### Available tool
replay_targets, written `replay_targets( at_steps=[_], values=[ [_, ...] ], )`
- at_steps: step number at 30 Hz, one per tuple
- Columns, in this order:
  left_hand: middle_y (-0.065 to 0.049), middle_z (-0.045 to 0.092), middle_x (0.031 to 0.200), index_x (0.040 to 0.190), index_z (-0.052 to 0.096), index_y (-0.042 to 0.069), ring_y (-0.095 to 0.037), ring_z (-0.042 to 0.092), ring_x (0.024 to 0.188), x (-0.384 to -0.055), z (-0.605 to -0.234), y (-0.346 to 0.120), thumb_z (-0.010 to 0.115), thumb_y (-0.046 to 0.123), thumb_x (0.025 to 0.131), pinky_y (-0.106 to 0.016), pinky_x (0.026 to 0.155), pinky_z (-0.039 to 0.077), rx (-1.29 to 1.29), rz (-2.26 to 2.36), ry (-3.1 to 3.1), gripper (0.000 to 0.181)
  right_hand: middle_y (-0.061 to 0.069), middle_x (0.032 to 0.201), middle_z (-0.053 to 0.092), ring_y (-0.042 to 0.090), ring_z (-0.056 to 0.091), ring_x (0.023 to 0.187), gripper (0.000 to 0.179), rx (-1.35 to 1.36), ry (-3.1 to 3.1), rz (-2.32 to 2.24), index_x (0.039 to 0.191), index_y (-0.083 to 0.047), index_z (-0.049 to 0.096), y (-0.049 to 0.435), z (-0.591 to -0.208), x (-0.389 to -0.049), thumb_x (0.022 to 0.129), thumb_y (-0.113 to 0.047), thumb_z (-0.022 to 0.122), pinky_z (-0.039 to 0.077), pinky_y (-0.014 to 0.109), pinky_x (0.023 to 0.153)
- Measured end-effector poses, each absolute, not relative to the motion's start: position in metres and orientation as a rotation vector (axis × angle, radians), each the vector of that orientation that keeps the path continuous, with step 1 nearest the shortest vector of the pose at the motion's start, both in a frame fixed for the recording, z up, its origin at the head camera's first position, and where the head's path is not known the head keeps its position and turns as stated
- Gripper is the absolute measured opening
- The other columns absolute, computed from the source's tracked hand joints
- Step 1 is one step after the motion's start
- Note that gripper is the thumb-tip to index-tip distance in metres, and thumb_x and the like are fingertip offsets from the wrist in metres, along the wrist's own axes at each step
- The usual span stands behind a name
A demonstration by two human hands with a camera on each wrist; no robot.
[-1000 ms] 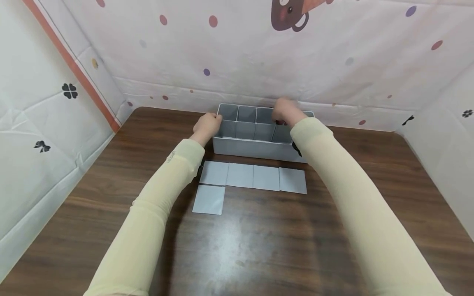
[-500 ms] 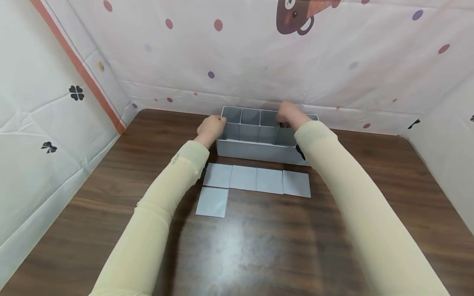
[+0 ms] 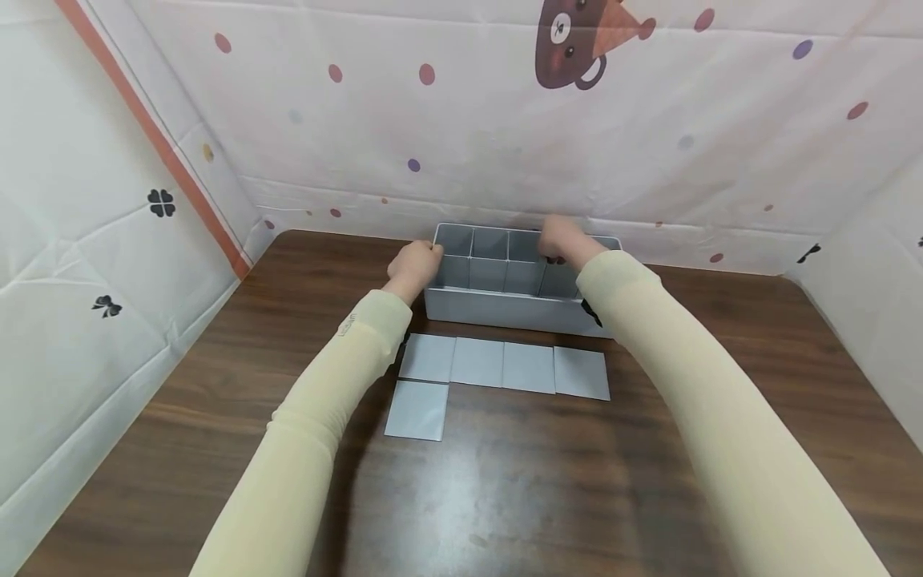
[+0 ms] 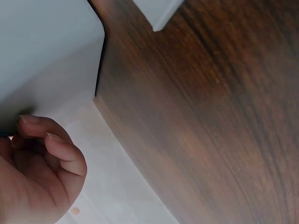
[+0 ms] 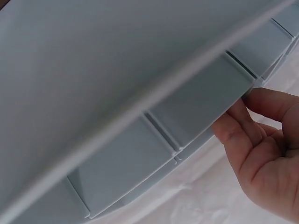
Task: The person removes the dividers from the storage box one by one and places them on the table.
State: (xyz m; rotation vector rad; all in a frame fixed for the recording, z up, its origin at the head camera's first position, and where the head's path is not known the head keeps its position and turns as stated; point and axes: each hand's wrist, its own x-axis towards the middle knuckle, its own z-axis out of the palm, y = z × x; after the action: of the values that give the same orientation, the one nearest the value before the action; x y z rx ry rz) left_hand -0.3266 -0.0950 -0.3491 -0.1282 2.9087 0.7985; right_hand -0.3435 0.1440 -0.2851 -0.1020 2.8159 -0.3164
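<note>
Lying at the far side of the tabletop (image 3: 534, 481), beyond the pale sleeves (image 3: 699, 385) and just in front of the patterned backdrop (image 3: 346, 128): grey compartmented box (image 3: 505, 311); set with long axis running left to right, roughly along the tabletop's far edge; split into front and rear rows by the lengthwise divider (image 3: 487, 274), parallel to that same axis.

Gripped at the left end by the left hand (image 3: 414, 264), with fingers curled in against the box; partly cropped in the left wrist view, so thumb contact not safely confirmed; pinched in the right half by the right hand (image 3: 564, 240), at the top edge of the lengthwise divider, close to a crossing with the cross dividers (image 5: 162, 132).

Spaced well apart along the long axis, with no contact between hands; nearer to the divided interior: right hand; nearer to the outer end: left hand; of most weight, by judgement: right-hand pinch right of centre, opposed by left-hand hold at the far left of that axis.

Laid out nearer, between the sleeves: row of four pale squares (image 3: 477, 362), roughly parallel to the box; just below the leftmost: fifth square (image 3: 418, 410).
</note>
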Motion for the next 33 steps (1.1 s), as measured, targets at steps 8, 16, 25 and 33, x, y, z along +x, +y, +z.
replay_targets(
  at_steps=[8,16,25,33],
  values=[
    [-0.003,0.045,0.072,0.073,0.043,0.015,-0.018,0.041,0.065,-0.327,-0.349,-0.089,0.029,0.033,0.111,-0.029,0.059,0.031,-0.122,0.808,2.902,0.045,-0.001,0.054,0.056,0.011,0.055,0.046,0.03,-0.122,2.817,-0.28,0.077,0.004,0.069,0.149,-0.28,-0.342,0.095,0.0,0.045,0.047,0.023,0.05],
    [-0.003,0.046,0.073,0.073,0.043,0.016,-0.018,0.043,0.067,-0.325,-0.347,-0.089,0.028,0.033,0.11,-0.028,0.059,0.032,-0.109,0.818,2.923,0.044,-0.001,0.054,0.06,0.013,0.06,0.051,0.025,-0.091,2.794,-0.304,0.088,0.007,0.073,0.152,-0.273,-0.343,0.096,0.001,0.05,0.048,0.023,0.052],
    [-0.003,0.044,0.071,0.073,0.043,0.015,-0.018,0.041,0.066,-0.325,-0.343,-0.096,0.025,0.031,0.111,-0.029,0.059,0.031,-0.112,0.835,2.926,0.045,-0.003,0.054,0.062,0.014,0.063,0.054,0.022,-0.145,2.791,-0.382,0.099,0.011,0.068,0.146,-0.256,-0.346,0.097,-0.001,0.051,0.059,0.032,0.066],
    [-0.004,0.048,0.08,0.077,0.045,0.015,-0.018,0.043,0.073,-0.327,-0.346,-0.096,0.023,0.03,0.112,-0.032,0.069,0.036,-0.077,0.855,2.891,0.044,-0.008,0.047,0.06,0.007,0.059,0.046,0.029,-0.157,2.768,-0.44,0.111,0.016,0.065,0.149,-0.252,-0.345,0.095,0.0,0.048,0.059,0.03,0.063]
  ],
)
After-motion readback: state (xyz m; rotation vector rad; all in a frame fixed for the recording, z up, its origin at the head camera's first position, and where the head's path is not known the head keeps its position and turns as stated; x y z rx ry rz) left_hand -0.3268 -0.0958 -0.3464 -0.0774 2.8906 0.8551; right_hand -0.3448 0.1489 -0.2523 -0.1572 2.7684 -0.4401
